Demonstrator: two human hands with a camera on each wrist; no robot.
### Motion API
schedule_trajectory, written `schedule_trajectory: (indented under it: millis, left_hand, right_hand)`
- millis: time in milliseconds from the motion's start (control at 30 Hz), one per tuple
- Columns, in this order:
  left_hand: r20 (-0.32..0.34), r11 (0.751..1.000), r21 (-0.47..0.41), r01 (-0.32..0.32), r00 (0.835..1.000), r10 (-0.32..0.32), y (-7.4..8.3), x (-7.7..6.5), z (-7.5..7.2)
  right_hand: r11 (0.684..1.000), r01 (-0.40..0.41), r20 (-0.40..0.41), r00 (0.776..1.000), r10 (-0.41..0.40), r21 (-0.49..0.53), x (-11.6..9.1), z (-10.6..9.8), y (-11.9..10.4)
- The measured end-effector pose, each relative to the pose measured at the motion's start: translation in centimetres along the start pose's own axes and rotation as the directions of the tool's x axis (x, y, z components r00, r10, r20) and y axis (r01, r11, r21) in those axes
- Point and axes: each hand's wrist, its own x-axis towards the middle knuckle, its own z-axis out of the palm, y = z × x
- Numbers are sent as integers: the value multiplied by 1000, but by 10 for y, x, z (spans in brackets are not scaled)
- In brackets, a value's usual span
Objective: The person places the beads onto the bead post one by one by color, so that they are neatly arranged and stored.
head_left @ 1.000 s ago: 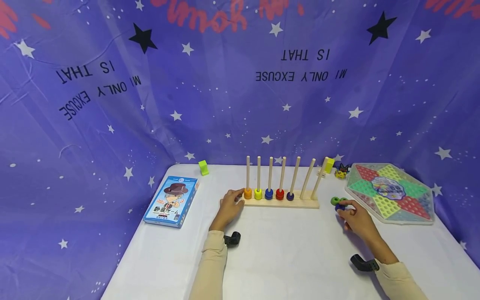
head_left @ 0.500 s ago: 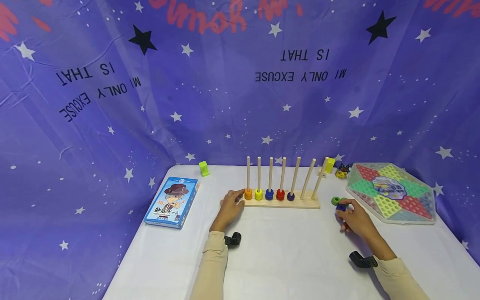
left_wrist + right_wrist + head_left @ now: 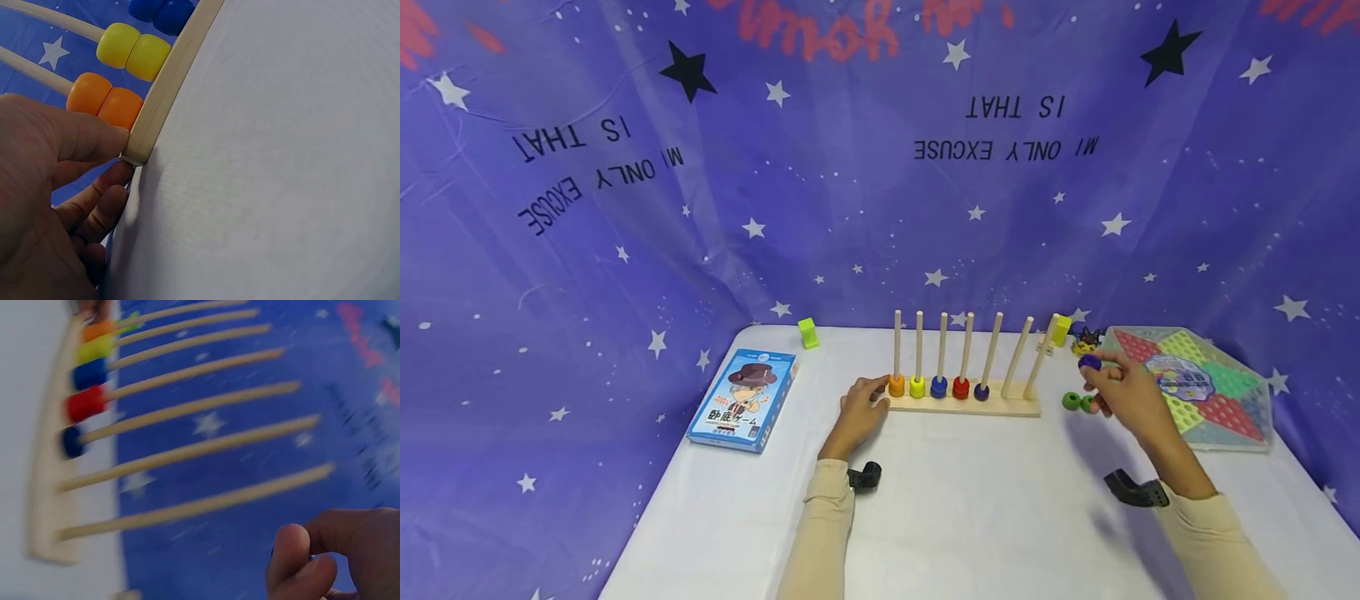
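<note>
A wooden bead rack [image 3: 964, 405] with several upright pegs stands on the table. From its left end, pegs carry orange beads [image 3: 897, 386], yellow beads [image 3: 134, 51], blue beads [image 3: 938, 387], red beads [image 3: 961, 388] and one dark purple bead [image 3: 982, 392]; the two rightmost pegs are bare. My left hand [image 3: 861, 415] grips the left end of the rack's base, fingers at its corner. Raised above the table on the right, my right hand [image 3: 1131, 400] pinches another purple bead [image 3: 1090, 362], almost hidden by the fingers in the right wrist view. Below it lie green beads [image 3: 1071, 401].
A blue card-game box [image 3: 743, 402] lies at the left. A star-patterned board game [image 3: 1213, 387] is at the right, partly behind my right hand. Yellow-green blocks [image 3: 808, 333] and a small figure [image 3: 1085, 342] stand along the back, before a purple curtain [image 3: 880, 208].
My right hand has lifted the purple bead up off the table, away from the green beads. The left hand stays on the rack's end.
</note>
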Motion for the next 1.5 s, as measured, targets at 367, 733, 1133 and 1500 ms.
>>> schedule_trajectory:
  millis: [367,733,1133,1500]
  left_hand:
    - [-1,1000,12,20,1000,-20,-4,0,-2]
    - [-4,1000,2,-19,1000,19,3,-1,-1]
    - [-13,1000,-2,-11,1000,11,0,-2,0]
    - [1,1000,-7,-10,1000,10,0,-2,-2]
  right_hand:
    - [973,232,78,970,-231,-1,29,24,-121]
    - [982,191,179,966,-188,2,44,46,-121]
    - [977,215,168,963,-211,-9,40,47,-119]
    - [975,217,26,976,-218,36,24,14,-95]
